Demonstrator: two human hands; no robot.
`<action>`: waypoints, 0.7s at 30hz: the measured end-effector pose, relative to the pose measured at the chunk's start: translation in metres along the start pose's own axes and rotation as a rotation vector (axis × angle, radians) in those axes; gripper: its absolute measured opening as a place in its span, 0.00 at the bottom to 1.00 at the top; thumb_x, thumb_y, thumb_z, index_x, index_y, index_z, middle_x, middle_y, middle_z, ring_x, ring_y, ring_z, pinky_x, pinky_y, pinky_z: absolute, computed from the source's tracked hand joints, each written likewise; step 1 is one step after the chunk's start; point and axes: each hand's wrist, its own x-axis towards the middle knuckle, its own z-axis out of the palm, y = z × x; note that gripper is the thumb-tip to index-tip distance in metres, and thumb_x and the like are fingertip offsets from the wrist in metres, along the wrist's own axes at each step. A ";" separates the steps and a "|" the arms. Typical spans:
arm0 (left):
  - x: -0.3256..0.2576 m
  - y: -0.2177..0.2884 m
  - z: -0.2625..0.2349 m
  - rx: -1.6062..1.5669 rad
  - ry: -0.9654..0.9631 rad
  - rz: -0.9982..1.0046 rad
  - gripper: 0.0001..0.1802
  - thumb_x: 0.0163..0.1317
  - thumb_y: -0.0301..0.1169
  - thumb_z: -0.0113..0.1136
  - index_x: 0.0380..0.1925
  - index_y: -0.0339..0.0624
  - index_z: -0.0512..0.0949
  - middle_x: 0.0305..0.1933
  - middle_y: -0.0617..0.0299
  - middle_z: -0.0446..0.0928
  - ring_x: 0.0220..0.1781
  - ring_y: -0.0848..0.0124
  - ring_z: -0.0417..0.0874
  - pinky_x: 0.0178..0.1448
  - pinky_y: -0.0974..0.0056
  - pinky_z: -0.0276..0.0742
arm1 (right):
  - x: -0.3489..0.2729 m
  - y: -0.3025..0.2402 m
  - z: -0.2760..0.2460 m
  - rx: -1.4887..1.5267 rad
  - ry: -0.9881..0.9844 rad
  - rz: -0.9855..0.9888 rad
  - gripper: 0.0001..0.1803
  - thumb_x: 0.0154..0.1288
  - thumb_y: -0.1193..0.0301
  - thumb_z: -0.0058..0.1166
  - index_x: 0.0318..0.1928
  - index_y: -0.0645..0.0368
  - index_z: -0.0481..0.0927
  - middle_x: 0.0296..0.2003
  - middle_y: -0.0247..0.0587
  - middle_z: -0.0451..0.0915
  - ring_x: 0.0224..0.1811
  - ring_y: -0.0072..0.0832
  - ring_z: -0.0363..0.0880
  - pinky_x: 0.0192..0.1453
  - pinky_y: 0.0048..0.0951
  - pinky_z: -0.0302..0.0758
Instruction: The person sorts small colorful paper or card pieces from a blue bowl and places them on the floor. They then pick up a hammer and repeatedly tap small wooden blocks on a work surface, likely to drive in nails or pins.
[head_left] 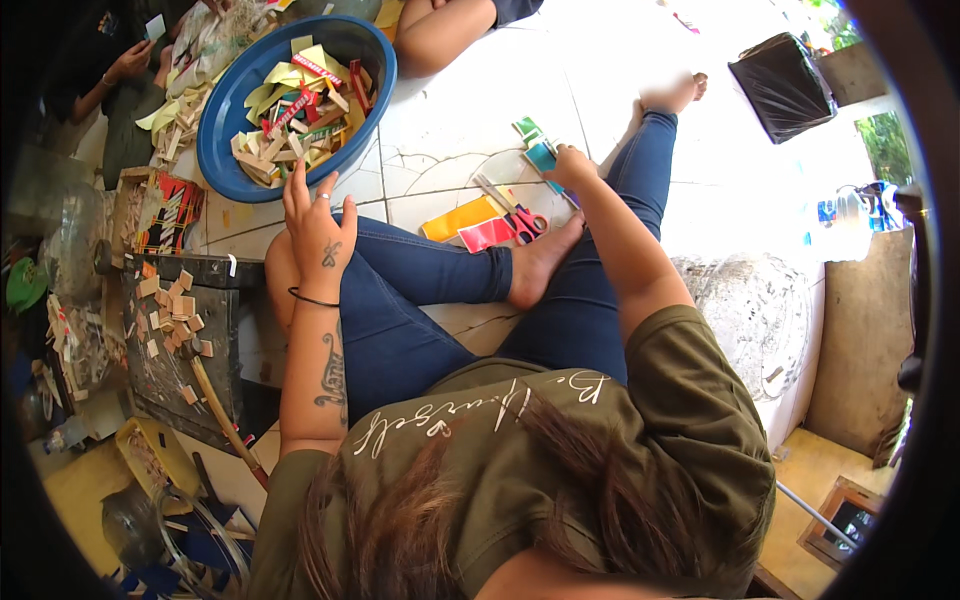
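Note:
My left hand (320,218) is open with its fingers apart, held by the near rim of a large blue basin (210,150). I cannot tell whether the fingertips touch the basin. Inside it lie many small wooden pieces (262,160) mixed with yellow paper scraps and red and green printed strips. Over the floor between my legs, my right hand (576,168) is closed on a teal paper strip (540,156). A green strip (527,128) lies just beyond it. Nearer me are scissors (528,222) with red and purple handles, a yellow-orange strip (462,218) and a pink-red strip (486,236).
Two other people sit at the far side; one person's hand (128,62) is near a pale card. To my left, small wooden blocks (178,312) lie on a dark box-like stand (215,370) with a stick across it. A black-wrapped box (785,88) and plastic bottles (848,215) are at right.

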 end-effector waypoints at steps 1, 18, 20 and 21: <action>0.001 0.000 0.001 0.004 -0.009 -0.007 0.20 0.55 0.33 0.59 0.47 0.37 0.77 0.66 0.48 0.58 0.66 0.48 0.58 0.67 0.50 0.58 | 0.000 -0.002 0.009 0.008 0.026 0.030 0.34 0.47 0.56 0.66 0.53 0.59 0.72 0.55 0.48 0.73 0.58 0.38 0.71 0.59 0.41 0.70; 0.007 0.008 0.001 0.098 0.023 -0.014 0.27 0.55 0.35 0.59 0.55 0.38 0.68 0.68 0.44 0.52 0.68 0.46 0.54 0.66 0.44 0.55 | 0.005 0.000 0.040 0.300 0.033 0.141 0.26 0.57 0.62 0.52 0.53 0.63 0.68 0.50 0.55 0.76 0.52 0.47 0.76 0.54 0.47 0.71; 0.005 0.013 -0.001 -0.008 0.057 -0.007 0.30 0.55 0.33 0.60 0.58 0.36 0.65 0.68 0.43 0.53 0.68 0.46 0.54 0.67 0.46 0.54 | 0.002 -0.007 0.027 0.463 -0.005 0.171 0.23 0.62 0.64 0.43 0.52 0.66 0.68 0.47 0.64 0.76 0.48 0.49 0.78 0.51 0.45 0.73; 0.004 0.018 -0.001 -0.099 0.069 -0.020 0.31 0.55 0.32 0.60 0.59 0.35 0.63 0.67 0.43 0.54 0.68 0.46 0.55 0.68 0.47 0.54 | -0.005 -0.012 0.019 0.641 0.000 0.095 0.21 0.61 0.65 0.43 0.52 0.66 0.68 0.44 0.62 0.77 0.44 0.46 0.79 0.49 0.42 0.74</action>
